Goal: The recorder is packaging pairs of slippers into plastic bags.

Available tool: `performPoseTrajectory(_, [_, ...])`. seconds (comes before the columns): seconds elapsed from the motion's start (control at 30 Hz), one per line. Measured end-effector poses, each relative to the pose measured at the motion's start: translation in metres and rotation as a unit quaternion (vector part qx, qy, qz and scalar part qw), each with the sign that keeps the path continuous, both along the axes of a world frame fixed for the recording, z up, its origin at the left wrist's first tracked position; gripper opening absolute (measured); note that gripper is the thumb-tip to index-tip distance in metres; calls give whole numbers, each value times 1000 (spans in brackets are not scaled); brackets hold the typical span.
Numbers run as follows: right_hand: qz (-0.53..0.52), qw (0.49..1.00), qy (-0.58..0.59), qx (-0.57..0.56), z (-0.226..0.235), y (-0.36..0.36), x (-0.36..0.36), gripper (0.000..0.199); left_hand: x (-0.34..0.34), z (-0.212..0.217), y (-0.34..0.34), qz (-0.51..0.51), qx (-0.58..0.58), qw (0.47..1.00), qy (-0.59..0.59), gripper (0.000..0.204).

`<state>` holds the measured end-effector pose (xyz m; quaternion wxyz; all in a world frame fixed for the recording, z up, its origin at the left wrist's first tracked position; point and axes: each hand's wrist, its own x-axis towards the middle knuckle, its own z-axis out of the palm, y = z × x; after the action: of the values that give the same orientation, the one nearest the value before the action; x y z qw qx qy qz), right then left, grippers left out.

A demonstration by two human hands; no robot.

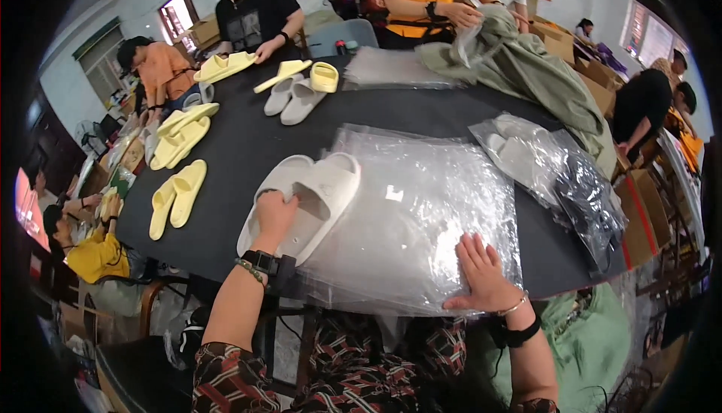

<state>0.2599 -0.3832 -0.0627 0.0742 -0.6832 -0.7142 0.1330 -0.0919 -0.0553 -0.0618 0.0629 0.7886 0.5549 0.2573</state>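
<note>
A pair of white slide sandals (316, 191) lies side by side on the black table (248, 142), partly on a stack of clear plastic bags (421, 210). My left hand (274, 214) grips the near ends of the white sandals. My right hand (485, 274) rests flat, fingers spread, on the near right part of the bag stack.
Yellow sandal pairs (177, 195) (184, 131) lie at the table's left. More white and yellow sandals (301, 90) sit at the far side. Bagged sandals (519, 154) and a dark bagged item (594, 195) lie at the right, beyond them an olive cloth (526, 67). Other people work around the table.
</note>
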Motion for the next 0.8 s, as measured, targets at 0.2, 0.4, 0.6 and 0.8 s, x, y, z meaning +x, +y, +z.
performPoseTrajectory(0.2, [-10, 999, 10, -32, -7, -1, 4, 134, -73, 5, 24, 85, 62, 994, 30, 45])
performPoseTrajectory(0.4, [7, 999, -5, -47, -5, -8, 7, 138, -167, 85, 62, 189, 88, 977, -55, 45])
performPoseTrajectory(0.6, [5, 997, 22, -80, 4, 1, 1, 142, -321, 135, 128, 302, 114, 946, -29, 45])
performPoseTrajectory(0.8, [-32, 995, 23, -91, 8, -7, 1, 140, -225, 93, 118, 185, 114, 976, -4, 49])
